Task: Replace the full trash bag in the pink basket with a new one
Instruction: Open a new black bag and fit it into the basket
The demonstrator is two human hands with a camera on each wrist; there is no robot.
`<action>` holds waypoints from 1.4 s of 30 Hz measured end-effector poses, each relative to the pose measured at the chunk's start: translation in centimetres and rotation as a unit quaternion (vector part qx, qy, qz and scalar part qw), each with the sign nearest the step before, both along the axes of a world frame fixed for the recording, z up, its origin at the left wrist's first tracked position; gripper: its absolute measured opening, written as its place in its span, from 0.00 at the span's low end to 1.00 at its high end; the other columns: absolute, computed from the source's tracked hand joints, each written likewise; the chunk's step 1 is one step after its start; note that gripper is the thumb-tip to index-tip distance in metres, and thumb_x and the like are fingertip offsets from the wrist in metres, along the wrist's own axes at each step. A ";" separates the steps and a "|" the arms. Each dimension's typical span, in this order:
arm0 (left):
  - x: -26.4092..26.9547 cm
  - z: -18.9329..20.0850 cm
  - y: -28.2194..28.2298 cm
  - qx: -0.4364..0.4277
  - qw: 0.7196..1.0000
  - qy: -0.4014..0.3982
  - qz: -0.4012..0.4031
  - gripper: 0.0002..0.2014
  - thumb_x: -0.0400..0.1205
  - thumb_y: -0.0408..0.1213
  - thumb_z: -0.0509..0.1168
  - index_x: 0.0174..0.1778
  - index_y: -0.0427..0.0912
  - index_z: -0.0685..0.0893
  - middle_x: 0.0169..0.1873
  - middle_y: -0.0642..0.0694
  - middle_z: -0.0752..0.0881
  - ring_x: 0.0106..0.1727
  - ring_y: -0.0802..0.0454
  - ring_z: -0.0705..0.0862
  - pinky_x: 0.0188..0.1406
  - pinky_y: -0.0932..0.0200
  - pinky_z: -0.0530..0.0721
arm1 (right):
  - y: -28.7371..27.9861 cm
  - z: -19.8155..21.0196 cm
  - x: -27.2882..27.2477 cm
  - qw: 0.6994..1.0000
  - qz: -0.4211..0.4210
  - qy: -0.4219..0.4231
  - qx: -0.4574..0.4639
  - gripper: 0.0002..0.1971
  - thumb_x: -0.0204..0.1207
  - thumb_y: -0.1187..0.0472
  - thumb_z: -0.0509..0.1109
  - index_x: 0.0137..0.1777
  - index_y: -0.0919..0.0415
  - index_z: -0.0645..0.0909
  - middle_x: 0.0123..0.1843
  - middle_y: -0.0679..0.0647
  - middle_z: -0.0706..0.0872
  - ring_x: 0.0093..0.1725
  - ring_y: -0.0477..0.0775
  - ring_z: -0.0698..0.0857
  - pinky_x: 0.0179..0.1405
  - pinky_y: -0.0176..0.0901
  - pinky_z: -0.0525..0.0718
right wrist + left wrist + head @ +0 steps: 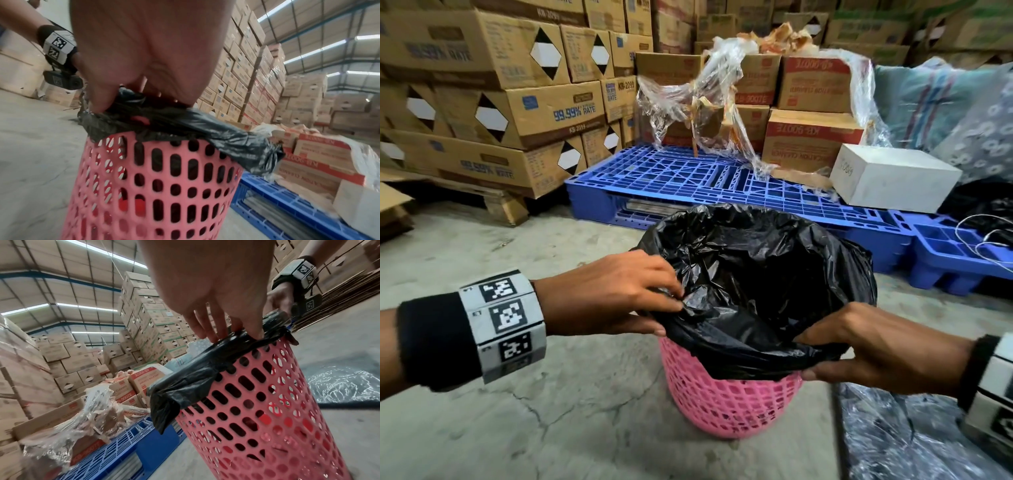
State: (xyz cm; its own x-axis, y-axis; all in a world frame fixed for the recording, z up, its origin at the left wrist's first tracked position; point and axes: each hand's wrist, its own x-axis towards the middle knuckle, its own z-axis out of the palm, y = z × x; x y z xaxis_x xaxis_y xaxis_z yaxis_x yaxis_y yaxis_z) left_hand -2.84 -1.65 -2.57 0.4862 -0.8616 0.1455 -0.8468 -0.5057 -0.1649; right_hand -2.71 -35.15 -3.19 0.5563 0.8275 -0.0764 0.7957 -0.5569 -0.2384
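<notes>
A pink perforated basket (732, 404) stands upright on the concrete floor, lined with a black trash bag (750, 281) whose mouth gapes open and folds over the rim. My left hand (616, 291) pinches the bag's edge at the left of the rim. At the near right of the rim my right hand (873, 346) grips the folded edge between thumb and fingers. The left wrist view shows the fingers (216, 324) on the black film (195, 378) above the basket (267, 410). In the right wrist view the fingers (107, 97) clamp the bag (195, 128) over the basket (154, 186).
A blue plastic pallet (688, 178) lies just behind the basket, carrying cartons, loose clear wrap (709, 102) and a white box (890, 178). Stacked cartons (493, 102) fill the left. Clear plastic sheeting (914, 438) lies on the floor at the near right.
</notes>
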 end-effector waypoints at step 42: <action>3.6 -3.7 -1.6 -0.161 0.876 0.290 0.351 0.34 0.74 0.67 0.40 0.78 0.68 0.39 0.79 0.62 0.28 0.82 0.61 0.37 0.80 0.56 0.49 | 14.6 -14.4 9.5 0.925 -0.040 0.122 -0.358 0.42 0.74 0.41 0.66 0.81 0.46 0.45 0.85 0.59 0.44 0.83 0.63 0.41 0.77 0.74 0.46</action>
State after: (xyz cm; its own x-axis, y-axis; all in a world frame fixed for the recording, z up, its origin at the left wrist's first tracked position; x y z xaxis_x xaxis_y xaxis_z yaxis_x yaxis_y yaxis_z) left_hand 0.71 -3.25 -6.25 0.9519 -0.2813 -0.1211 -0.2035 -0.8765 0.4364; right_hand 6.83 -20.51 -17.64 0.5070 0.4727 -0.7208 0.7166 -0.6958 0.0477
